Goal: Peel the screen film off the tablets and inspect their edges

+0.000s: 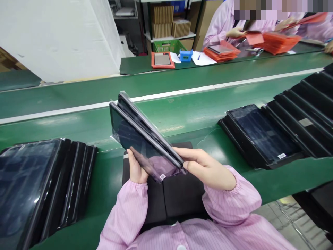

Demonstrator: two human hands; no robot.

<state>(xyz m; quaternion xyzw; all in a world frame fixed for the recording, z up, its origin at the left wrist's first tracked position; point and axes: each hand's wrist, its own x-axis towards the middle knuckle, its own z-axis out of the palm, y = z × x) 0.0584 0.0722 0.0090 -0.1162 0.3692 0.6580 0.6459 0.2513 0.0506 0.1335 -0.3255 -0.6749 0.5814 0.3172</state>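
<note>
Two dark tablets in clear plastic film stand tilted and close together above the belt, the front tablet (pixel 140 142) overlapping the rear tablet (pixel 142 116). My left hand (pixel 136 167) grips their lower edge from the left, with its fingers behind the film. My right hand (pixel 204 165) pinches the lower right corners of both. A white label shows on the film near the bottom. A stack of film-wrapped tablets (pixel 33 184) lies to my left, and a longer row of tablets (pixel 270 128) leans in a line to my right.
A black pad (pixel 179 198) lies on the green conveyor belt (pixel 171 118) in front of me. Beyond a white-edged rail, a co-worker (pixel 249 29) handles orange packets at a far bench. Behind are a green crate, a blue box, papers and shelves with cartons.
</note>
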